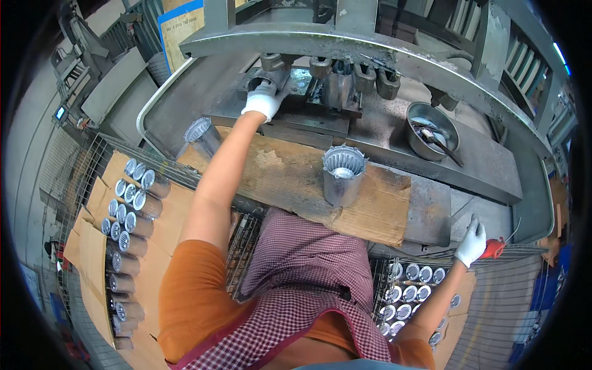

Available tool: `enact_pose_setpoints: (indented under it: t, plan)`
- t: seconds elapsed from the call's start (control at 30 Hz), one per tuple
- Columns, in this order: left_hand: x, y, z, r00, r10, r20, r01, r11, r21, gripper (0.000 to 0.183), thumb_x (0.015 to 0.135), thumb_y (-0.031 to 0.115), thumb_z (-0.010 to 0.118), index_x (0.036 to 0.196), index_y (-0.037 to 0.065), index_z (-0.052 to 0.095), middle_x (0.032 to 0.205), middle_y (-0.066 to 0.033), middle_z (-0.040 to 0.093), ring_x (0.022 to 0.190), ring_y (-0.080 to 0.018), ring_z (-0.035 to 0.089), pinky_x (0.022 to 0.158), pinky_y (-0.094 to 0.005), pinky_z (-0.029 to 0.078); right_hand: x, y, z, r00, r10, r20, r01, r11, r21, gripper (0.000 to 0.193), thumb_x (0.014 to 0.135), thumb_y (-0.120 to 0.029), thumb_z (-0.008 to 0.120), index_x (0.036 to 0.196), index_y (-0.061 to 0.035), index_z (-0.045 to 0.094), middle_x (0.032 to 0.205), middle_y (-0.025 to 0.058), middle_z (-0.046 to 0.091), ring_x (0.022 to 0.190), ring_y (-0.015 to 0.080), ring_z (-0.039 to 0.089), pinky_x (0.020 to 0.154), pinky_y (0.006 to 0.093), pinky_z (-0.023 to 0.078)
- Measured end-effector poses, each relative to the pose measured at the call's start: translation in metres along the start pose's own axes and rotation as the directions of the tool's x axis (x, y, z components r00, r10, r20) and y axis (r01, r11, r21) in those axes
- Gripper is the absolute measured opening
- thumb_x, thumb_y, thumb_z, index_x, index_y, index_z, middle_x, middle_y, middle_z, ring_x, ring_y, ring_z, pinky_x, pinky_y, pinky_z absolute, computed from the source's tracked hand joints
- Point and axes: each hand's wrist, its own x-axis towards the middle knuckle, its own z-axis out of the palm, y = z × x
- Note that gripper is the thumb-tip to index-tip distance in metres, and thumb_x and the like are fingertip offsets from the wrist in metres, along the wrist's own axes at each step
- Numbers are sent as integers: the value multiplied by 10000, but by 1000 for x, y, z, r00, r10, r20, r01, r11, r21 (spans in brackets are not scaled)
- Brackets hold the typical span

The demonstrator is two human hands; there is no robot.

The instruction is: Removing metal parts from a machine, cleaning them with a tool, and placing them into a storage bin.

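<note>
My left hand (264,102), in a white glove, reaches out to the press bed. Its fingers are at the open end of a grey metal cylinder (281,79) lying on its side, gripping the rim. On the cardboard-covered ledge in front of me a finned metal cup (343,179) stands upright. A similar finned cup (203,137) is at the ledge's left end, partly behind my forearm. Off to the right, my gloved right hand (472,242) hangs with fingers stretched out, close beside a red object (493,248) with a thin wire; whether they touch is unclear.
A steel frame beam (345,44) with metal blocks beneath crosses above the bed. A metal pot (431,131) with a brush-like tool stands right of the bed. Wire baskets flank me: finned cylinders (126,262) lie on cardboard at left, several more (407,293) at right.
</note>
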Motion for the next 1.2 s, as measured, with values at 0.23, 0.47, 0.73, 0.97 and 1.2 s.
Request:
enact_pose_setpoints:
  t: [0.23,0.47,0.73,0.97,1.2]
  plan:
    - [-3,12,-19,984,97,149,-156,870,467,557,804,607,563,948,84,692,1039,-112,647,951,-266,623,774,-413,474,9,-2,7,999,-27,-19,24,992,-127,323,900,-379,575,1022,-115,717,913,120,702,817,244,672,736,346,485]
    - [-76,40,-32,970,-165,-178,174,984,32,674,767,593,624,1221,97,585,1110,-181,614,984,-341,602,803,-453,482,-10,2,-23,851,-317,-418,358,933,21,436,825,-317,705,1130,-14,634,1080,167,653,963,294,618,857,386,469]
    - [-198,164,39,968,-11,-251,-202,560,-804,901,540,202,834,1296,11,383,1301,-177,474,1205,-290,493,1009,-391,428,4,31,-29,925,50,-378,117,906,407,478,808,-260,730,1205,-45,572,1077,90,622,924,192,587,803,328,487]
    - [-176,242,-24,759,651,1,-596,697,-399,507,606,391,759,1065,206,650,1087,-145,603,968,-317,605,807,-420,496,-107,-59,-49,681,-103,725,11,991,130,543,805,-423,705,1194,-56,607,1011,126,672,921,171,644,813,305,486]
    - [-196,242,-8,641,739,-210,-768,614,-182,500,625,332,753,1104,256,629,1102,-136,560,993,-324,562,811,-463,431,-156,-50,14,666,-161,729,-105,946,306,542,766,-473,719,1064,-26,642,925,121,691,819,220,653,754,321,494]
